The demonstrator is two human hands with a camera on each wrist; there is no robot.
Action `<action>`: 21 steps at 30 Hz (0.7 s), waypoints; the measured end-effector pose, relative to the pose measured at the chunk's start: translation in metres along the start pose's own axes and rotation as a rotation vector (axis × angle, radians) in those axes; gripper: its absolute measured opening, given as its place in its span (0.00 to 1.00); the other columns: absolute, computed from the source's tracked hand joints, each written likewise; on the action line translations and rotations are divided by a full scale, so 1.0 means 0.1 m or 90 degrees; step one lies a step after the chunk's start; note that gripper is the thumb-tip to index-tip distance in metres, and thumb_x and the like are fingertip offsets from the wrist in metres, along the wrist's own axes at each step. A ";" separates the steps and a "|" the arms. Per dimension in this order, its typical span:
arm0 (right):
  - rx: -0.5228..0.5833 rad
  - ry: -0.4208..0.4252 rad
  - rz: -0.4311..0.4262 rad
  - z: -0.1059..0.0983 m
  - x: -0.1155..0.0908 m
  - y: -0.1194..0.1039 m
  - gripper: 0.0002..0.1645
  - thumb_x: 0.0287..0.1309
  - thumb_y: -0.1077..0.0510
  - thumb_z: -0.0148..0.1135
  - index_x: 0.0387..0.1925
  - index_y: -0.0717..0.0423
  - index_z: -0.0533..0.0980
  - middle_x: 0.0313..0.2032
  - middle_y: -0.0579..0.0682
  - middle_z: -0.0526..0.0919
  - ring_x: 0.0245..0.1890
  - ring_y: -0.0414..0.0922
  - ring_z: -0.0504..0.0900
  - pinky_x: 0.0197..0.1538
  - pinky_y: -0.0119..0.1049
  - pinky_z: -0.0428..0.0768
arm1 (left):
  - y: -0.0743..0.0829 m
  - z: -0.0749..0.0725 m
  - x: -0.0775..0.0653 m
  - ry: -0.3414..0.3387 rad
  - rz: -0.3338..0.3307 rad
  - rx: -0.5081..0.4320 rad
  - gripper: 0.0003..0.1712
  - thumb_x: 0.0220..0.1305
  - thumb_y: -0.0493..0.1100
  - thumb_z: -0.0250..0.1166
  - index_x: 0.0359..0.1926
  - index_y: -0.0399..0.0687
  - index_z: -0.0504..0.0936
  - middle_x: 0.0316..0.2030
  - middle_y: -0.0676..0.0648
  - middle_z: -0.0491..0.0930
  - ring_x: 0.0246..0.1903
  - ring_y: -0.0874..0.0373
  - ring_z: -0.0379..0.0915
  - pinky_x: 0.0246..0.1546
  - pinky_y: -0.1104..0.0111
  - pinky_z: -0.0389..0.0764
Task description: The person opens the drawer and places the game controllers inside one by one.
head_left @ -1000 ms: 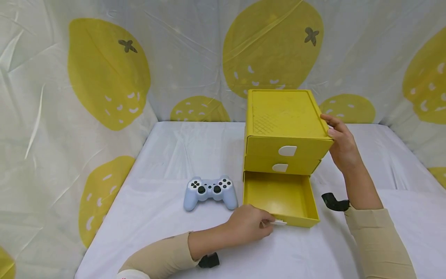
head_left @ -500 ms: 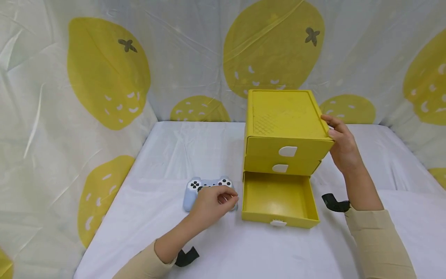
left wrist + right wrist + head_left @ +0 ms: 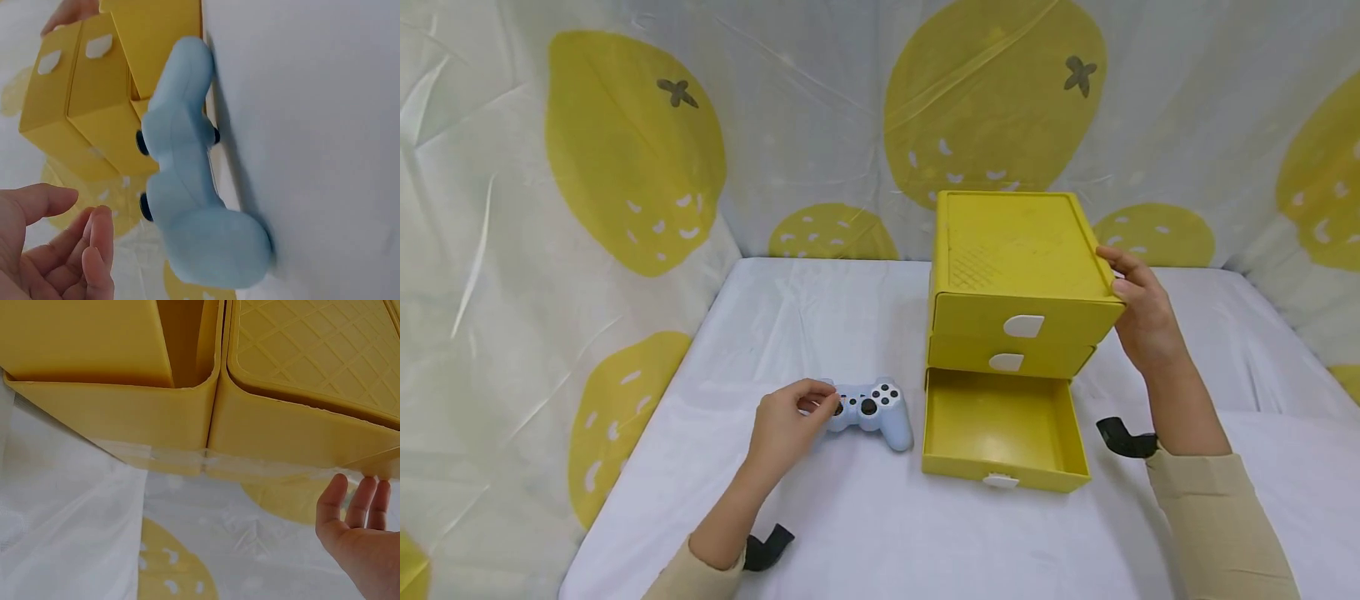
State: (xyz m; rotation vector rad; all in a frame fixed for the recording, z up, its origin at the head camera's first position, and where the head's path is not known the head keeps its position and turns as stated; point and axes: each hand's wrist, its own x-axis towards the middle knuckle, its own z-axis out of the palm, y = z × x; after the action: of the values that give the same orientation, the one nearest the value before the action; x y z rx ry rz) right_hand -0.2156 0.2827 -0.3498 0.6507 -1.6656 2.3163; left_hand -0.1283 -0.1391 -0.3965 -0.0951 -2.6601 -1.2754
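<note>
A light blue game controller (image 3: 891, 421) with black thumbsticks lies on the white cloth, left of a yellow drawer unit (image 3: 1015, 250). My left hand (image 3: 786, 425) hovers over the controller's left part, hiding some of it. In the left wrist view, a gap shows between the left thumb and fingers (image 3: 100, 234), and the controller (image 3: 187, 169) stays apart from them. The unit's bottom drawer (image 3: 955, 471) is pulled out, with nothing inside. At the unit's upper right side, my right hand (image 3: 1150, 325) rests its fairly straight fingertips (image 3: 337, 484) against the wall.
Two closed drawers with white tabs (image 3: 1024, 326) sit above the pulled-out one. White cloth (image 3: 880, 542) covers the table. Behind and to the left hangs a lemon-print sheet (image 3: 820, 100). Black curved pieces (image 3: 767, 550) stick out from both wrists.
My left hand has let go of the bottom drawer's white tab and moved left, across to the controller. The drawer stays pulled out, and my right hand keeps its place.
</note>
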 end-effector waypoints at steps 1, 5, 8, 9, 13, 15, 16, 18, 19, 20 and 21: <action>0.001 0.000 0.000 0.00 0.00 0.00 0.23 0.68 0.64 0.42 0.60 0.55 0.73 0.51 0.53 0.69 0.45 0.42 0.75 0.51 0.28 0.74 | -0.03 -0.02 0.02 0.008 -0.018 0.016 0.05 0.59 0.43 0.69 0.37 0.49 0.87 0.27 0.56 0.82 0.29 0.61 0.79 0.30 0.67 0.77; 0.005 -0.002 -0.002 0.00 0.00 0.00 0.22 0.68 0.63 0.43 0.60 0.55 0.73 0.51 0.53 0.69 0.45 0.42 0.75 0.51 0.28 0.73 | -0.17 -0.11 0.12 0.017 -0.091 0.100 0.12 0.59 0.48 0.67 0.41 0.49 0.87 0.28 0.55 0.82 0.31 0.59 0.79 0.28 0.66 0.73; 0.003 -0.001 -0.002 0.00 0.00 0.00 0.23 0.68 0.63 0.43 0.60 0.55 0.73 0.51 0.53 0.69 0.45 0.42 0.75 0.51 0.28 0.73 | -0.26 -0.16 0.19 -0.014 -0.125 0.141 0.18 0.60 0.50 0.66 0.46 0.46 0.85 0.32 0.52 0.82 0.34 0.56 0.79 0.28 0.64 0.73; 0.002 -0.001 -0.003 0.00 0.00 0.00 0.23 0.68 0.63 0.42 0.60 0.55 0.73 0.51 0.53 0.69 0.45 0.42 0.75 0.51 0.28 0.73 | -0.28 -0.16 0.21 -0.027 -0.131 0.145 0.20 0.60 0.51 0.66 0.48 0.44 0.84 0.33 0.50 0.82 0.35 0.54 0.79 0.30 0.63 0.74; 0.002 -0.004 -0.005 -0.01 0.00 0.01 0.23 0.68 0.64 0.42 0.60 0.56 0.73 0.51 0.54 0.68 0.46 0.42 0.75 0.51 0.28 0.74 | -0.36 -0.17 0.25 -0.093 -0.159 0.135 0.26 0.63 0.53 0.64 0.54 0.40 0.79 0.39 0.43 0.82 0.40 0.49 0.78 0.38 0.57 0.77; 0.003 -0.006 -0.006 -0.01 0.00 0.01 0.23 0.68 0.64 0.42 0.60 0.56 0.72 0.52 0.54 0.68 0.46 0.42 0.75 0.51 0.28 0.74 | -0.40 -0.17 0.27 -0.122 -0.176 0.124 0.28 0.64 0.55 0.63 0.57 0.40 0.77 0.41 0.42 0.82 0.41 0.48 0.77 0.42 0.55 0.76; 0.003 -0.007 -0.007 -0.01 0.00 0.01 0.23 0.68 0.64 0.41 0.61 0.56 0.72 0.52 0.54 0.68 0.46 0.42 0.75 0.51 0.28 0.74 | -0.41 -0.16 0.27 -0.136 -0.184 0.119 0.29 0.64 0.56 0.62 0.57 0.40 0.77 0.42 0.42 0.82 0.42 0.48 0.77 0.43 0.54 0.76; 0.002 -0.010 -0.008 -0.02 0.00 0.01 0.23 0.68 0.64 0.41 0.61 0.56 0.72 0.52 0.54 0.69 0.46 0.42 0.75 0.51 0.28 0.74 | -0.43 -0.15 0.28 -0.159 -0.190 0.105 0.30 0.65 0.58 0.61 0.58 0.40 0.77 0.42 0.42 0.82 0.42 0.48 0.77 0.43 0.53 0.76; 0.003 -0.011 -0.010 -0.02 0.00 0.01 0.23 0.68 0.64 0.41 0.61 0.57 0.72 0.52 0.54 0.69 0.46 0.42 0.75 0.51 0.28 0.74 | -0.45 -0.15 0.29 -0.167 -0.191 0.095 0.30 0.65 0.58 0.61 0.57 0.40 0.77 0.42 0.42 0.82 0.43 0.48 0.77 0.44 0.53 0.76; 0.003 -0.013 -0.011 -0.02 0.00 0.01 0.23 0.68 0.64 0.40 0.61 0.57 0.72 0.52 0.54 0.69 0.46 0.42 0.75 0.51 0.28 0.74 | -0.45 -0.15 0.29 -0.175 -0.187 0.085 0.30 0.65 0.58 0.61 0.57 0.40 0.77 0.41 0.42 0.82 0.43 0.48 0.77 0.44 0.53 0.76; 0.004 -0.014 -0.011 -0.02 0.00 0.01 0.24 0.68 0.64 0.40 0.61 0.57 0.72 0.52 0.54 0.69 0.46 0.42 0.75 0.51 0.28 0.74 | -0.47 -0.14 0.29 -0.181 -0.186 0.076 0.29 0.66 0.57 0.61 0.56 0.40 0.77 0.41 0.42 0.82 0.43 0.48 0.77 0.44 0.53 0.76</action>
State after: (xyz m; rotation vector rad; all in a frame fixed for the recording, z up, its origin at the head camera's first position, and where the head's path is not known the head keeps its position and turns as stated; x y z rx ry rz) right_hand -0.2166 0.2840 -0.3515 0.6919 -1.6558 2.3109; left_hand -0.1617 -0.1798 -0.4180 0.1466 -3.0805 -1.2593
